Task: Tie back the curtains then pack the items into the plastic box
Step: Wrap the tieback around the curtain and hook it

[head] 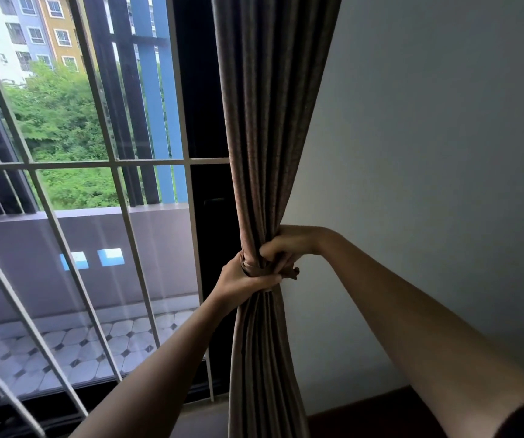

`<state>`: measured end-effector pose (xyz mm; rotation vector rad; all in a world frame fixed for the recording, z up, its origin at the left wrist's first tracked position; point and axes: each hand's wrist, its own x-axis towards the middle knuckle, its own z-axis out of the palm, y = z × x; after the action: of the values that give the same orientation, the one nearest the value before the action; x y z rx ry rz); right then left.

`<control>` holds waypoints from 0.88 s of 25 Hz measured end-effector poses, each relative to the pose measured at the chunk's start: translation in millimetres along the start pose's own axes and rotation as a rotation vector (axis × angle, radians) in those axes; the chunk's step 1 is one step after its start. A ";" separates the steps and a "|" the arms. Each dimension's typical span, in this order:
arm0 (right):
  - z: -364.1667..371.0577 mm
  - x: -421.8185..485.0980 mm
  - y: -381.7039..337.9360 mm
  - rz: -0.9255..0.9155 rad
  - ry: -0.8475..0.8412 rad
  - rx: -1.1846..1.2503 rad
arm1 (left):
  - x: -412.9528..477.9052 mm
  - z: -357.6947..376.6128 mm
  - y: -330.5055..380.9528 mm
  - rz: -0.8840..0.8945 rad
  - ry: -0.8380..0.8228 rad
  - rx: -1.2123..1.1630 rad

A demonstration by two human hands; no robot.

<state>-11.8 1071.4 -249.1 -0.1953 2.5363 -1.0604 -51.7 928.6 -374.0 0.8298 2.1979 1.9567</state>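
Note:
A brown pleated curtain (267, 121) hangs beside the window, gathered into a narrow bunch at mid height. A matching brown tie-back band (254, 269) wraps around the bunch. My left hand (238, 282) grips the curtain and band from the left, thumb across the front. From the right, my right hand (286, 248) closes on the band, whose short end (293, 273) sticks out under the fingers. Below the hands the curtain falls loose toward the floor. No plastic box is in view.
A glass door with white metal grille bars (109, 164) fills the left side, with a tiled balcony (96, 346) outside. A plain white wall (428, 153) stands to the right, with a dark skirting board (365, 415) at the bottom.

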 end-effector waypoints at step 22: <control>31.1 49.1 90.7 -0.150 0.140 0.478 | 4.9 -21.3 -20.7 0.111 0.096 -0.050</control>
<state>-42.6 1101.7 -347.7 -0.1836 2.3258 -1.7546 -71.5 910.9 -388.3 0.8860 2.1879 2.1365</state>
